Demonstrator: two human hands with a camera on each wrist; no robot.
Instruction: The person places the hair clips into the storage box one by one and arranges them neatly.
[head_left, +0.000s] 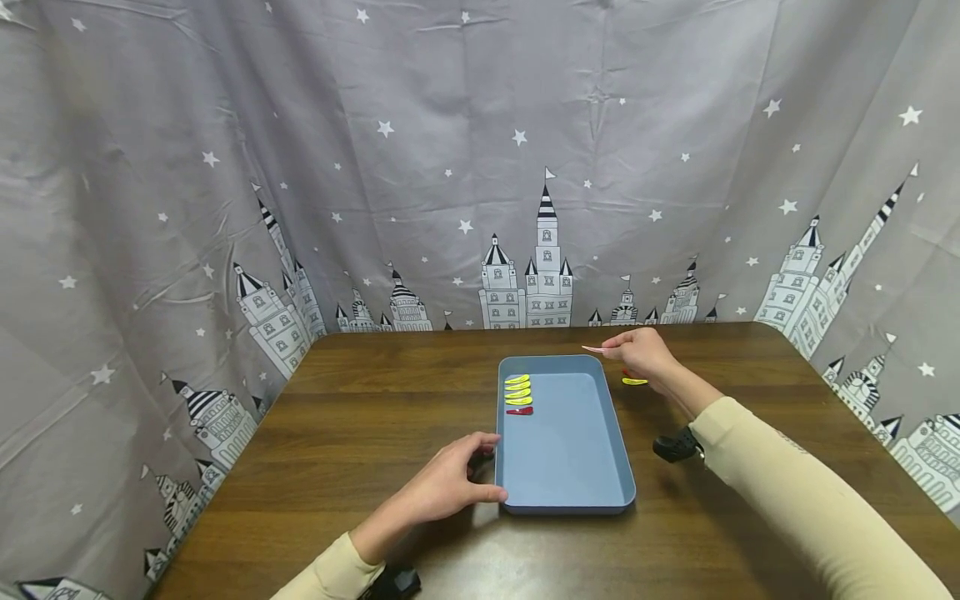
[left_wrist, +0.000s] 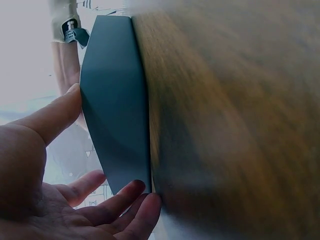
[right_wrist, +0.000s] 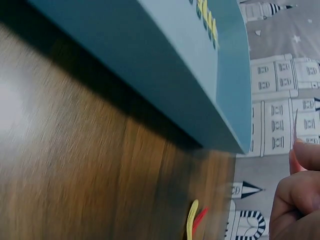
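Note:
A blue-grey rectangular tray point(head_left: 566, 442) lies on the wooden table. Inside, along its left side, several yellow snap hair clips point(head_left: 517, 391) form a column with a red hair clip point(head_left: 519, 411) below them. My left hand point(head_left: 448, 479) touches the tray's left wall, thumb near the front corner and fingers farther back, spread along the wall in the left wrist view. Beyond the tray's back right corner, my right hand point(head_left: 641, 352) is raised and pinches a thin reddish hair clip point(head_left: 593, 349), seen edge-on, between thumb and finger.
Right of the tray, partly under my right hand in the head view, a yellow clip point(right_wrist: 192, 220) and a red clip point(right_wrist: 200, 219) lie close together on the table point(head_left: 390, 392). A grey curtain point(head_left: 420, 208) printed with castles and stars hangs behind the table.

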